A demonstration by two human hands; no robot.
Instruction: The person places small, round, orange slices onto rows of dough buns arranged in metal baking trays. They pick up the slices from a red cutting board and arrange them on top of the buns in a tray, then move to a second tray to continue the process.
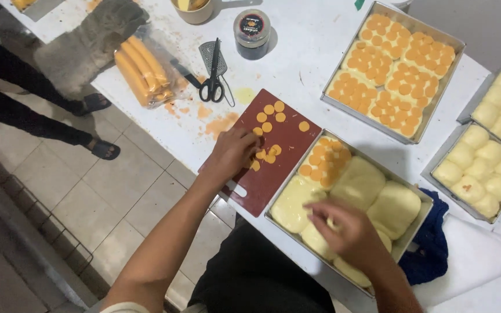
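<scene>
Your left hand (234, 152) is resting on the dark red cutting board (285, 174), its curled fingers pinching at the orange sausage slices (268, 155) scattered there. Your right hand (343, 229) is hovering over the metal baking pan (413, 227) of pale dough pieces (394, 207), fingers drawn together; whether it is holding a slice, you cannot tell. Scissors (212, 78) are lying on the white tabletop (297, 64).

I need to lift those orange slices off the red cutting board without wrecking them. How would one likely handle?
Each orange slice is a thin flat disc, so probably light and unlikely to roll. They look soft, so likely bendable and easily torn if pinched hard. The left hand gathers several at once on the red cutting board, suggesting they may slide or cling.
</scene>
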